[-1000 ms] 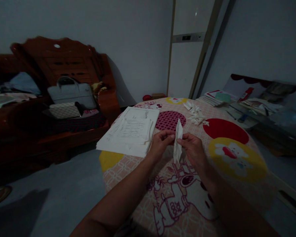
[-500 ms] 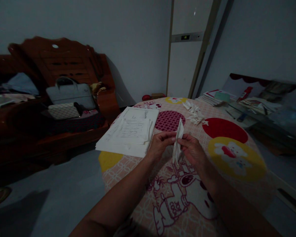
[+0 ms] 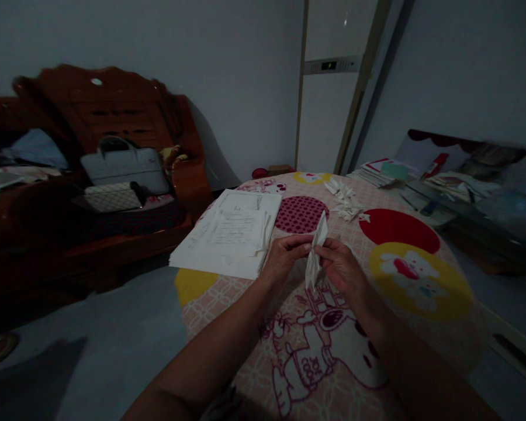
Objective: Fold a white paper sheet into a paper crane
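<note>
A narrow folded white paper piece (image 3: 315, 251) stands upright between my two hands above the patterned cloth (image 3: 403, 327). My left hand (image 3: 284, 257) pinches its left edge near the middle. My right hand (image 3: 342, 266) grips it from the right, fingertips meeting the left hand's. Its pointed top leans slightly right. A stack of white sheets (image 3: 232, 234) lies just left of my left hand. A small heap of folded paper pieces (image 3: 348, 202) sits farther back on the cloth.
A dark wooden bench (image 3: 114, 175) at left holds a grey bag (image 3: 123, 164) and clothes. Books and papers (image 3: 421, 178) are piled at the right. A tall white unit (image 3: 333, 88) stands against the back wall. Grey floor (image 3: 92, 339) lies left of the cloth.
The paper piece has tilted a little and sunk slightly between my fingers. Both hands stay in nearly the same place.
</note>
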`<move>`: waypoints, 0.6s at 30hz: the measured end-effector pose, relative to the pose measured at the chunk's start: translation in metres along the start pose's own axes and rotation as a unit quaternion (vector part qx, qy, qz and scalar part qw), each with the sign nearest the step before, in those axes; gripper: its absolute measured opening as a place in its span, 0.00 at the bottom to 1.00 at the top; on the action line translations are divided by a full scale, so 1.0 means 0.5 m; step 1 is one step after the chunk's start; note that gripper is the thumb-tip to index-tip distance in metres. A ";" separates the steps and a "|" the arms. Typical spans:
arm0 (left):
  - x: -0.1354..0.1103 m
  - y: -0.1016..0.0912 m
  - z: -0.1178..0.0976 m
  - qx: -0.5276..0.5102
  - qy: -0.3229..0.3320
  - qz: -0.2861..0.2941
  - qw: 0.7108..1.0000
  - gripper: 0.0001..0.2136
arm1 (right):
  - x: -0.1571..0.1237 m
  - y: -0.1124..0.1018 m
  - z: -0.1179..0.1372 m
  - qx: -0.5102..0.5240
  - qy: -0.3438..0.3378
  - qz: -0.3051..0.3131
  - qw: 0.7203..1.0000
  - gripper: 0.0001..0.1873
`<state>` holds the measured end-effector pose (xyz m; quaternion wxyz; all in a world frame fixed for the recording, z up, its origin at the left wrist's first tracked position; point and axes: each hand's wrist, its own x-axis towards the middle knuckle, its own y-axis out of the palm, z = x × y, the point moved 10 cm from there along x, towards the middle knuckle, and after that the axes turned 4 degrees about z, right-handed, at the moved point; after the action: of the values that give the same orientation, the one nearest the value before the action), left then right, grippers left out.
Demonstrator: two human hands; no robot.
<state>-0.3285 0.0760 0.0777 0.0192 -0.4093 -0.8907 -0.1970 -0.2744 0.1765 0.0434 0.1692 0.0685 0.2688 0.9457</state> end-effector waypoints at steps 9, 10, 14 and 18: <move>-0.001 -0.011 -0.008 0.034 0.027 -0.038 0.998 0.15 | -0.006 -0.003 0.005 -0.030 -0.016 -0.041 0.999 0.10; -0.001 -0.015 -0.012 0.041 0.040 -0.049 0.997 0.15 | -0.009 -0.004 0.013 -0.043 -0.030 -0.055 0.997 0.10; -0.002 -0.022 -0.023 0.093 0.081 -0.066 0.990 0.11 | -0.027 -0.003 0.052 -0.105 -0.099 -0.103 0.984 0.10; -0.001 -0.022 -0.023 0.134 0.072 -0.064 0.986 0.05 | -0.034 0.004 0.065 -0.146 -0.115 -0.102 0.977 0.08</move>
<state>-0.3379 0.0650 0.0846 0.1256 -0.3301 -0.9296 -0.1054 -0.2520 0.1845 0.0711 0.3032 0.1237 0.1122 0.9382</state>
